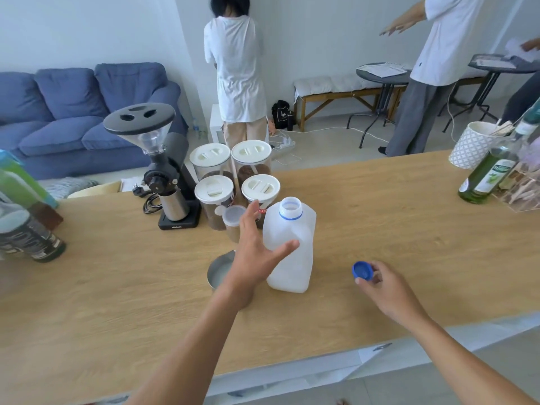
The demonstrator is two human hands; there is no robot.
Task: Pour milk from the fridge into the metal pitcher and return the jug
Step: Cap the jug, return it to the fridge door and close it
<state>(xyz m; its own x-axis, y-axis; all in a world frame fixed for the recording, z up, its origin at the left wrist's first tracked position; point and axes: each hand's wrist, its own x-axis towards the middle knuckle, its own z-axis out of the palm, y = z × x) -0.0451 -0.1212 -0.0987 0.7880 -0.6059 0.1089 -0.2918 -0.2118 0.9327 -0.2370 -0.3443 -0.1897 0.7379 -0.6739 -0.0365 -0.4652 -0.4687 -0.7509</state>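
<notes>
Milk jug (290, 247) is standing upright and uncapped on the wooden desk (394, 229), its open neck with the blue ring showing at the top. Left hand (257, 249) is reaching forward over the desk with the forearm stretched out, fingers spread wide; the thumb is lying across the jug's front face while the fingers are pointing past the jug's left side toward the white-lidded canisters (236, 176) just behind it. Its grip is wide open, not closing around anything. Metal pitcher (219, 271) is sitting just left of the jug, partly hidden under the left wrist, with pale liquid showing inside. Right hand (382, 287) is hovering to the right of the jug, wrist angled inward, pinching the blue cap (362, 270) between thumb and fingertips. Coffee grinder (163, 171) is standing further left of the jug, beyond the canisters.
</notes>
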